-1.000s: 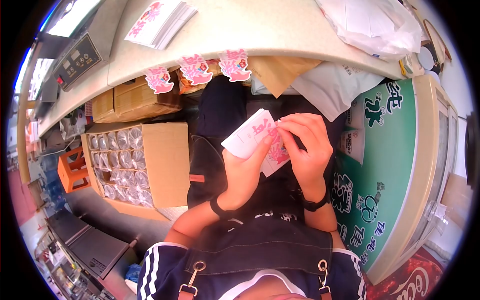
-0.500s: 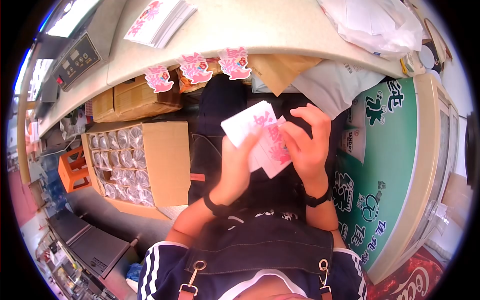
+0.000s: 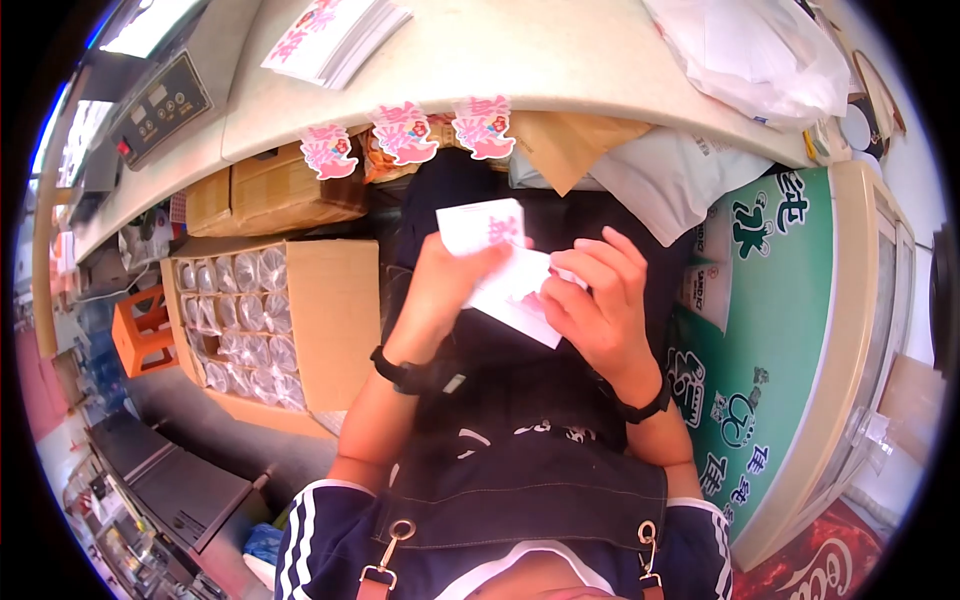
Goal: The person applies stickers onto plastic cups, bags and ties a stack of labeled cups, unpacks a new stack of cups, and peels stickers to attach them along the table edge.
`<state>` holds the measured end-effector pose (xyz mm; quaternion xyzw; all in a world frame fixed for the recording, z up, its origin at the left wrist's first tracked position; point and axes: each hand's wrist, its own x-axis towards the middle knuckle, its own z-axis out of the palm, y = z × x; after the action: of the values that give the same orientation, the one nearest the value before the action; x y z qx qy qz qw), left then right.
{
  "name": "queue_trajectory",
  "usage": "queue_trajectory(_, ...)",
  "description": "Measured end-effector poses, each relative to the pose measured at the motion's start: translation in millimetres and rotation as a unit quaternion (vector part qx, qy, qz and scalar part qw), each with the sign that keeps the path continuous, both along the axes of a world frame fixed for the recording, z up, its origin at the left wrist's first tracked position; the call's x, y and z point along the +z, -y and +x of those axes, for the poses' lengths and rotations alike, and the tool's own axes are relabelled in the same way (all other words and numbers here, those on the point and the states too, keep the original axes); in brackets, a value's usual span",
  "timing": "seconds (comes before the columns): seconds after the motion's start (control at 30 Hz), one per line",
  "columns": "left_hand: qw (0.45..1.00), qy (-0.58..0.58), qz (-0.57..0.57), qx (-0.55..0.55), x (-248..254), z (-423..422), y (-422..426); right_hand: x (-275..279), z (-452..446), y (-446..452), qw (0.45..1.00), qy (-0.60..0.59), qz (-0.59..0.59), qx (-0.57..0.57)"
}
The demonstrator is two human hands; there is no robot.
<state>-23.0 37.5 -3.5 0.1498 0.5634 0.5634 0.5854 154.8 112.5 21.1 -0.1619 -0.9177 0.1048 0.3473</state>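
My left hand [image 3: 440,285] is closed on a few white sticker sheets [image 3: 478,222] with pink printed lettering, its thumb pressed across them. A lower white sheet [image 3: 520,310] slants out toward the right. Against that sheet's right edge, the fingers of my right hand [image 3: 610,315] are bent together in a pinch; a bit of pink shows at the fingertips. Both hands are above my lap, over the dark apron [image 3: 520,480]. Three cut-out pink stickers, one at the left [image 3: 330,152], one in the middle [image 3: 405,133] and one at the right [image 3: 484,127], hang along the counter's front edge.
On the counter [image 3: 540,60] lie a stack of printed sheets [image 3: 335,40] and a white plastic bag [image 3: 755,60]. A carton of wrapped cups [image 3: 335,330] stands at the left, beside an orange stool [image 3: 145,330]. A green-sided freezer [image 3: 780,360] is at the right.
The sheets have turned in my hands, and the lower one now shows mostly white instead of pink print. My left hand shifted left and up; my right hand's fingers closed in at the sheet's edge.
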Motion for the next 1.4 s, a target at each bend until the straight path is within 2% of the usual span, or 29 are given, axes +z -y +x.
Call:
queue_trajectory(0.07,0.999,0.037,-0.007,0.034,-13.2,-16.3,4.0,15.5,-1.0,-2.0,0.999,-0.041,-0.019,-0.027)
queue_trajectory(0.2,0.995,0.019,-0.011,0.101,-44.3,-51.1,19.0,39.5,-1.8,-20.8,0.987,-0.108,-0.074,-0.097)
queue_trajectory(0.27,0.990,0.019,-0.006,0.138,-48.7,-59.5,23.9,49.6,-8.9,-36.0,0.984,-0.065,-0.072,-0.151)
queue_trajectory(0.47,0.987,0.051,0.018,0.152,-27.6,-46.0,23.6,31.5,-49.5,-98.0,0.988,-0.058,0.011,-0.141)
queue_trajectory(0.57,0.989,0.058,0.027,0.135,-13.4,-35.2,21.5,27.8,-62.8,-108.1,0.971,-0.135,0.027,-0.196)
queue_trajectory(0.67,0.990,0.070,0.046,0.114,5.2,-25.7,18.5,26.7,-58.6,-98.9,0.959,-0.196,0.021,-0.203)
queue_trajectory(0.7,0.988,0.074,0.056,0.120,11.9,-21.8,17.0,31.7,-52.2,-86.6,0.976,-0.164,-0.064,-0.131)
queue_trajectory(0.73,0.987,0.080,0.066,0.123,18.5,-17.1,15.2,51.7,-44.8,-61.4,0.963,-0.070,-0.243,-0.089)
queue_trajectory(0.77,0.986,0.074,0.075,0.133,24.5,-11.6,13.4,51.4,-42.5,-48.8,0.941,-0.074,-0.331,-0.002)
queue_trajectory(0.8,0.983,0.076,0.082,0.143,32.0,-5.8,9.5,60.0,-30.5,-42.9,0.890,0.101,-0.442,0.033)
queue_trajectory(0.83,0.984,0.071,0.089,0.139,30.7,-2.3,7.8,55.1,-27.2,-41.1,0.872,0.090,-0.466,0.118)
queue_trajectory(0.87,0.984,0.067,0.096,0.134,28.6,-0.8,5.3,52.4,-23.7,-39.7,0.855,0.051,-0.495,0.146)
queue_trajectory(0.93,0.979,0.069,0.101,0.162,24.2,5.6,-2.3,56.2,-9.2,-51.3,0.901,-0.013,-0.429,0.060)
queue_trajectory(0.97,0.976,0.089,0.108,0.167,25.2,7.4,-6.0,77.2,-5.6,-55.0,0.844,-0.078,-0.526,-0.075)
queue_trajectory(1.0,0.975,0.100,0.137,0.145,37.2,11.3,-10.5,73.0,-7.7,-70.1,0.811,-0.238,-0.518,-0.134)
queue_trajectory(1.03,0.971,0.132,0.140,0.143,38.2,11.8,-12.2,70.8,-4.8,-93.3,0.819,-0.337,-0.451,-0.109)
queue_trajectory(1.1,0.965,0.163,0.150,0.138,39.2,12.6,-13.0,84.4,-7.0,-127.7,0.825,-0.386,-0.393,-0.123)
queue_trajectory(1.17,0.954,0.219,0.171,0.112,37.9,14.7,-9.4,92.4,-8.2,-146.6,0.826,-0.373,-0.403,-0.131)
queue_trajectory(1.27,0.972,0.147,0.157,0.093,46.6,20.2,-7.1,94.8,-7.5,-144.0,0.834,-0.338,-0.411,-0.146)
queue_trajectory(1.33,0.968,0.165,0.155,0.113,52.3,24.0,-6.4,83.2,-6.6,-125.4,0.909,-0.240,-0.234,-0.246)
queue_trajectory(1.37,0.974,0.127,0.127,0.138,45.3,27.3,-4.4,74.4,-8.1,-110.4,0.920,-0.241,-0.204,-0.233)
queue_trajectory(1.4,0.978,0.090,0.100,0.160,38.2,30.5,-3.6,70.6,-10.0,-90.2,0.929,-0.212,-0.226,-0.201)
